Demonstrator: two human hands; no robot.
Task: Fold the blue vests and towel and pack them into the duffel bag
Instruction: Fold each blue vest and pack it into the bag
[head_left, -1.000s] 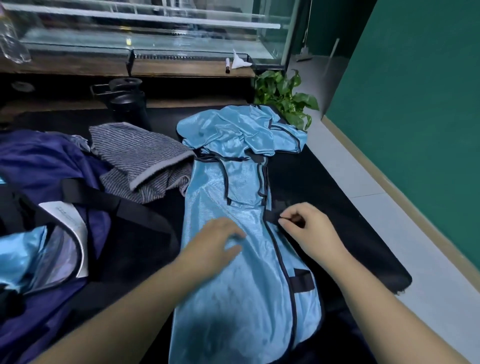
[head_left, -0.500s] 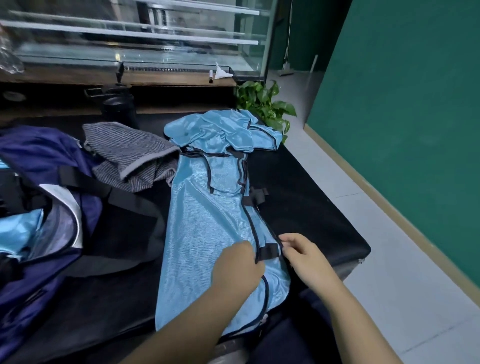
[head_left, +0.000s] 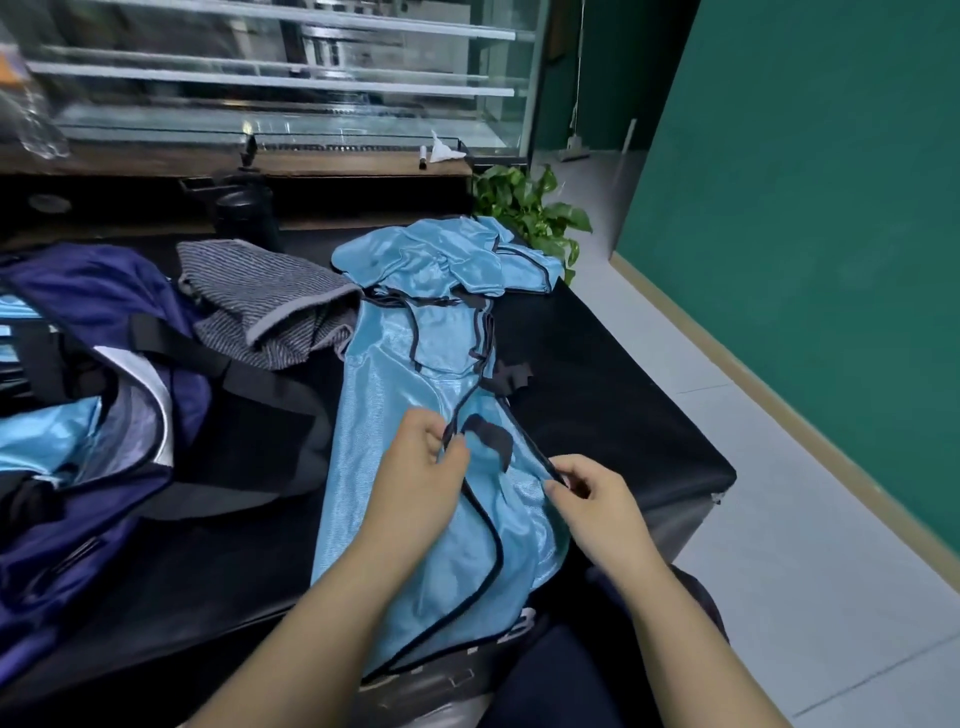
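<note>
So we've got a light blue vest (head_left: 395, 467) spread lengthwise down the black table (head_left: 623, 415), its near end hanging over the edge toward us. Our left hand (head_left: 421, 467) is pinching the dark trim of the vest between thumb and fingers, roughly mid-vest, and our right hand (head_left: 587, 493) is pinching the trim on the vest's right edge, fingers curled in tight around it. The two hands sit close together but apart, with a black strap tab (head_left: 488, 436) lying on the fabric between them. At the far end of the table there's another blue vest (head_left: 452, 254) bunched up in a heap, touching the top of the flat one. The striped grey towel (head_left: 270, 306) sits crumpled just left of that, partly resting against the navy duffel bag (head_left: 104, 291), which is open on the left side with some shiny blue fabric (head_left: 47, 441) already inside. A leafy green plant (head_left: 530, 208) pokes up beyond the table's far corner, and a glass display case (head_left: 260, 78) runs along the back.
</note>
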